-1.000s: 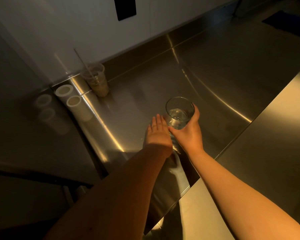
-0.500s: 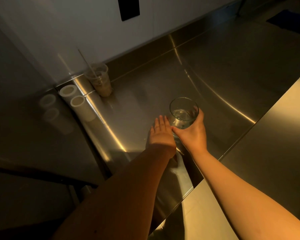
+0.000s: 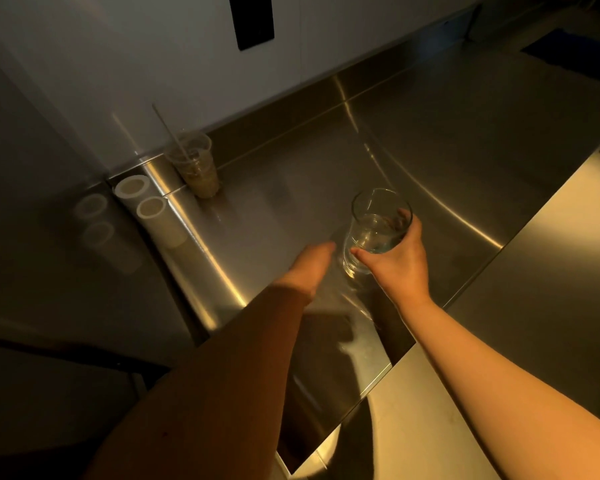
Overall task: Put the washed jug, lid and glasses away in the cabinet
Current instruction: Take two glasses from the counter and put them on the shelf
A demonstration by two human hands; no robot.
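A clear drinking glass stands upright just above the steel counter, and my right hand grips it round the lower side, thumb in front and fingers behind. My left hand is blurred, just left of the glass, with its fingers stretched out and holding nothing. I cannot tell whether the glass base touches the counter. No jug, lid or cabinet is in view.
A plastic cup with a straw stands at the counter's back left. Two white rolls lie beside it at the left edge. A white wall with a dark panel rises behind. A lighter steel surface lies to the right.
My right hand has carried the glass a little to the right. My left hand has turned from lying flat on the counter to edge-on and is blurred with motion.
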